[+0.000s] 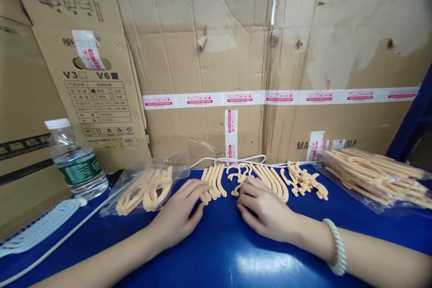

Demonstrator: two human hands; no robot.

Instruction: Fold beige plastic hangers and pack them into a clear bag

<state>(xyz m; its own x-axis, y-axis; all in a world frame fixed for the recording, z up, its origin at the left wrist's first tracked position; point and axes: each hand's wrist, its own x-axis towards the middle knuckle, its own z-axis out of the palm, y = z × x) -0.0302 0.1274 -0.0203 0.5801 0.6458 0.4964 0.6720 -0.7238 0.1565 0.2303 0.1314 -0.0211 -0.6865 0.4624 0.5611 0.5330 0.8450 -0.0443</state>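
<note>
My left hand lies on the blue table with fingers loosely bent and thumb apart. Its fingertips rest at a row of curved beige strips, which have small holes at their ends. My right hand, wearing a pale twisted bracelet, is half curled with a gap between thumb and fingers. It partly covers small hooked beige pieces and sits in front of a second row of longer curved strips. No piece shows between the fingers of either hand. Beyond the right hand is a loose pile of small branched beige pieces.
A clear bag of beige loops lies at left, and another bag of long beige strips at right. A water bottle, a white slatted plastic item and a white cable are at left. Cardboard stands behind.
</note>
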